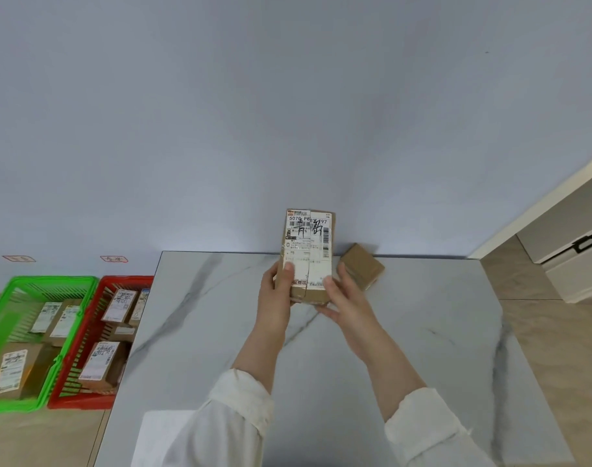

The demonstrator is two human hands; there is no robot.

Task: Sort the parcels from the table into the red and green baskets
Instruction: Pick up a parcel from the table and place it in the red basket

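Parcel (308, 254), a tall cardboard box with a white shipping label and handwritten characters across it, is being held upright above the far part of the surface (405, 348), label facing the camera. The left hand (277, 291) is gripping its lower left edge, thumb lying on the label; the right hand (346, 294) is supporting its lower right corner, fingers (328, 311) curling underneath. Both hands are closed on this one box, which is lifted clear of the marble.

Step in hand, as judged: the label is being read to decide the destination. The handwriting is legible as marks but its meaning for sorting cannot be confirmed here.

Next move, as judged: carrying the box left, past the edge of the surface, and lowering it into the matching basket on the floor. One hand would probably do.

A second box (362, 266), plain brown and smaller, is lying just beside the right hand near the wall and is awaiting sorting.

Containers: the green basket (4, 404) is standing furthest left on the floor, holding at least three labelled boxes. The red basket (85, 402) is touching it on the near side of the surface, also holding about three or four labelled boxes. Two small wall tags are showing above the baskets; their text is too blurred to read.
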